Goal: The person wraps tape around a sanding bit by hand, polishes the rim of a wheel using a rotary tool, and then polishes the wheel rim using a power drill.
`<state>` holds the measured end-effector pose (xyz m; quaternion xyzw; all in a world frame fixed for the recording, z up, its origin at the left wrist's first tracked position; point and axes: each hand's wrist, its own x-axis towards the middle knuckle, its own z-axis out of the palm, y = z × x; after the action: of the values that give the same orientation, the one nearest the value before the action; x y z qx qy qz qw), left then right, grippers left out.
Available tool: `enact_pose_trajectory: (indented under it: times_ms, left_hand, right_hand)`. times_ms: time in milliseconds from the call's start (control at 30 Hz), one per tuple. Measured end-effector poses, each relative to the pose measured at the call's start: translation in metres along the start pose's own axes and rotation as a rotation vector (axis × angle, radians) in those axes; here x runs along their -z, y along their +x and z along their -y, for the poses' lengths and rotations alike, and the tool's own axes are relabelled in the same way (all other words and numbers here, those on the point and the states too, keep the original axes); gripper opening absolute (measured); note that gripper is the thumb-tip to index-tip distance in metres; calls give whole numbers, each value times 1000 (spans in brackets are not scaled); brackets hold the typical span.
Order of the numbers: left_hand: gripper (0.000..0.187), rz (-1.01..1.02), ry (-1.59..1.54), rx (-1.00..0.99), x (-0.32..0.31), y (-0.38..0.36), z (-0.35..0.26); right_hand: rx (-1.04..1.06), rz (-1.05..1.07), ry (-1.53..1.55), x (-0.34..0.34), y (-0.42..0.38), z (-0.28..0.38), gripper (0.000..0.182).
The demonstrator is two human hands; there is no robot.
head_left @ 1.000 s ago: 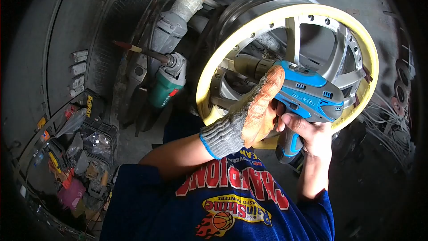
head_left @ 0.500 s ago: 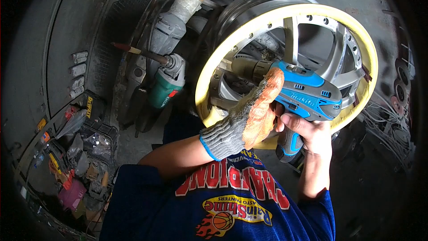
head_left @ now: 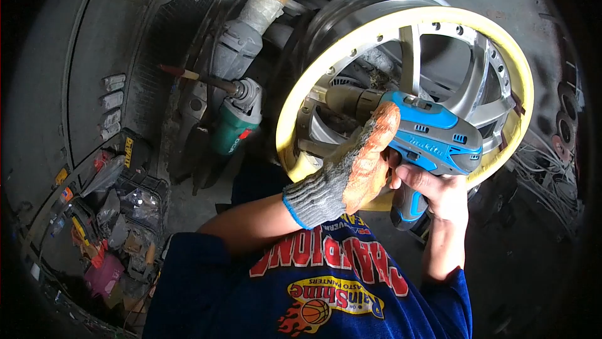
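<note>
A blue and black cordless drill [head_left: 433, 129] lies across the front of an alloy wheel rim [head_left: 409, 57], its chuck pointing left among the spokes. My right hand [head_left: 436, 191], bare, is wrapped round the drill's grip. In an orange-palmed grey glove, my left hand [head_left: 367, 169] presses against the drill's body behind the chuck, closed on it; most of its fingers are hidden. Yellow tape [head_left: 525, 94] covers the wheel's outer lip. The drill's tip, near the spokes, cannot be made out.
Left of the wheel is a green angle grinder [head_left: 235, 126] with a shaft on it. Behind that stands a grey machine with a wrapped spindle [head_left: 273, 0]. A cluttered tool case [head_left: 141, 198] lies at lower left. Cables [head_left: 545, 176] lie in loops at right.
The view has shifted very slightly. Both hands keep their hold on the drill, and its place against the wheel looks the same.
</note>
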<state>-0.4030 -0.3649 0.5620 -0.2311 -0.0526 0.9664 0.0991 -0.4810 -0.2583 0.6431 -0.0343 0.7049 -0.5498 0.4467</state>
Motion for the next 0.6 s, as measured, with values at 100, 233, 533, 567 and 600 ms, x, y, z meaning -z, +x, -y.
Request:
enact_pose_trajectory:
  times_ms: [100,233,533,567,600]
  left_hand:
    - [66,-19,238,-179,4,1,2]
    - [55,22,82,-45,10,8,3]
    - [51,40,49,-93,6,7,0]
    - [51,36,42,-95,5,6,-1]
    - [51,32,35,-97,4,4,-1]
  right_hand:
    - [12,-2,9,-3,2,1,26]
    - [-9,-53,-59,-3,3,0,38]
    - [-28,-111,-82,-11,2,0,38]
    - [-16,-122,-88,-13,2,0,38]
    - [-3,-132,-94,-14,2,0,38]
